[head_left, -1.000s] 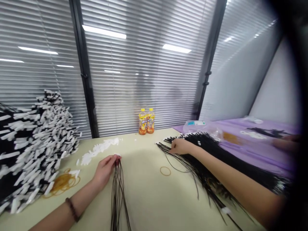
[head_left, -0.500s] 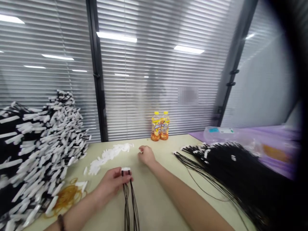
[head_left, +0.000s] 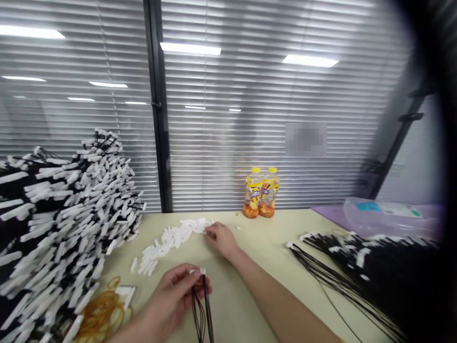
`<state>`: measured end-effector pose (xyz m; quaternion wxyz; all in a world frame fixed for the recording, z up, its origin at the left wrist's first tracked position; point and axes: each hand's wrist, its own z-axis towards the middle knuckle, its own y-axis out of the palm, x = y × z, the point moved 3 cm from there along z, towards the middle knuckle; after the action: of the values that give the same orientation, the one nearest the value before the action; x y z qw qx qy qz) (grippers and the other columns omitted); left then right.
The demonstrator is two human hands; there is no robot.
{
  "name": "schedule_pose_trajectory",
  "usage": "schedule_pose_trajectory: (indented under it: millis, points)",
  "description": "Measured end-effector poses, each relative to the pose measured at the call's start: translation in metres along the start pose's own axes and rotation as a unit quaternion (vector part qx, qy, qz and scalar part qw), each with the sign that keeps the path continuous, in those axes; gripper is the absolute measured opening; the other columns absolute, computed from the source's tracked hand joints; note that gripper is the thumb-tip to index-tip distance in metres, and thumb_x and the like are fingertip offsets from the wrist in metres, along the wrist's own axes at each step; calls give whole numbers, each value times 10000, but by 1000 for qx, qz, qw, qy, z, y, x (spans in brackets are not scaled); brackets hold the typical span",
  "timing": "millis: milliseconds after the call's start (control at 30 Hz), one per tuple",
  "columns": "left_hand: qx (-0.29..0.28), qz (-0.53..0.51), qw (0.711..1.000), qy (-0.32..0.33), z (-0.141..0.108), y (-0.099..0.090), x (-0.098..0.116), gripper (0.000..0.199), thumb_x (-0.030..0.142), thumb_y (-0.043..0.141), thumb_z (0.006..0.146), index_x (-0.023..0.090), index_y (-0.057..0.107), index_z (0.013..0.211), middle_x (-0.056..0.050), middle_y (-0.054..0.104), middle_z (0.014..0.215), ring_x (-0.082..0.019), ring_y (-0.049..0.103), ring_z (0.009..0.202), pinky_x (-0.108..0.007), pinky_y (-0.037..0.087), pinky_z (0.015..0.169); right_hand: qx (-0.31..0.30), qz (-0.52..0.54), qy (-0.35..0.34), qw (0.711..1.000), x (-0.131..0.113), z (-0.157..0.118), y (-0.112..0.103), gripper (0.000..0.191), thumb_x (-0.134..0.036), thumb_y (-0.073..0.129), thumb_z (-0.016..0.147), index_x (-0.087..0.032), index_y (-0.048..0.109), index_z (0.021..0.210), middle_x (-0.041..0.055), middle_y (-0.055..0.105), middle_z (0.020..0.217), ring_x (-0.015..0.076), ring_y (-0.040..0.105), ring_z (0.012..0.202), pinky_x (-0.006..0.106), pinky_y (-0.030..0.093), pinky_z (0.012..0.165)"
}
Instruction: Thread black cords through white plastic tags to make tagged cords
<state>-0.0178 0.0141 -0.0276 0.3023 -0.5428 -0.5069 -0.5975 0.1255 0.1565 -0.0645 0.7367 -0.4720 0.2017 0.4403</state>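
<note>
The left hand [head_left: 174, 295] sits low at seven o'clock on a dial centred on the view, gripping narrowly; its thumb and fingers pinch a small bunch of thin black cords [head_left: 206, 314] just under a white plastic tab [head_left: 202, 271] at their upper ends, and the cords hang down out of the bottom of the view; the right hand [head_left: 221, 239], close to the centre, rests on a pale yellow-green table [head_left: 271, 238] with its fingers loosely curled, their tips touching the end of a loose pile of small white plastic tabs [head_left: 171, 243]; whether it holds a tab, I cannot tell; a tall heap of black cords with white tabs [head_left: 60, 228] rises at nine o'clock; orange rubber bands [head_left: 100, 314] lie against its foot at eight o'clock; a large bundle of black cords [head_left: 357, 271] spreads at four o'clock; two bottles of orange drink with yellow caps [head_left: 260, 193] stand at one o'clock against the window blinds [head_left: 232, 119]; a clear plastic bag [head_left: 374, 212] lies on a purple cloth [head_left: 328, 214] at three o'clock.
</note>
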Motion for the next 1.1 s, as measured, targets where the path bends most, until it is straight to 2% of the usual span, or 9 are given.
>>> schedule_pose_trajectory:
  millis: [67,167,267,333,467,533,600,867,1100]
  points:
    - [1,39,999,13,4,-7,4,185,296,596,707,122,596,770,-70,577,747,-142,537,711,-237,409,659,9,39,7,999,0,2,-4,271,-372,486,752,-149,632,702,63,578,725,148,503,708,238,342,702]
    - [27,93,995,25,11,-24,13,192,297,613,691,115,599,750,-39,547,660,-102,496,619,-201,381,577,33,118,37,992,-4,-4,-11,382,-423,379,807,-120,610,776,78,591,733,137,523,649,236,374,635]
    - [50,83,995,-19,14,-35,19,214,306,636,658,117,593,749,-44,552,680,-113,512,637,-217,392,601,38,200,72,976,-17,-31,-13,474,-471,305,829,-91,587,853,107,602,782,135,544,639,226,397,565]
    - [47,70,995,-46,11,-33,20,219,308,638,649,119,585,746,-51,556,686,-120,520,635,-223,394,597,23,276,89,957,-32,-57,-12,469,-489,333,820,-96,585,868,102,606,782,131,548,653,218,403,558]
    - [-2,22,997,-76,0,-15,14,160,291,589,698,142,557,748,-36,537,670,-120,513,617,-227,380,571,0,497,174,850,-60,-94,-10,364,-449,551,714,-96,611,781,102,609,761,139,548,657,220,396,561]
    - [-25,-9,997,-78,-4,-8,11,126,277,556,733,153,549,757,-23,519,668,-110,500,617,-223,373,568,0,553,211,806,-70,-100,-8,308,-396,590,691,-102,609,779,107,612,801,147,562,683,222,401,574]
    - [-32,-27,997,-72,-6,-6,9,112,267,539,753,156,552,758,-21,515,685,-100,488,627,-216,370,574,-16,587,230,776,-76,-101,-7,258,-345,602,682,-99,594,762,108,614,780,148,572,657,219,396,556]
    - [15,-23,997,-79,0,-7,11,132,265,600,710,145,603,763,-38,541,701,-106,499,665,-210,395,615,-9,576,236,783,-85,-100,-9,237,-314,569,701,-82,526,701,114,605,714,138,564,581,212,380,500]
    - [116,-25,990,-77,8,-22,-2,259,306,753,500,181,649,701,-20,584,678,-146,533,669,-242,444,642,10,556,245,794,-77,-95,4,235,-313,562,650,-133,411,651,23,532,494,107,489,411,203,352,416]
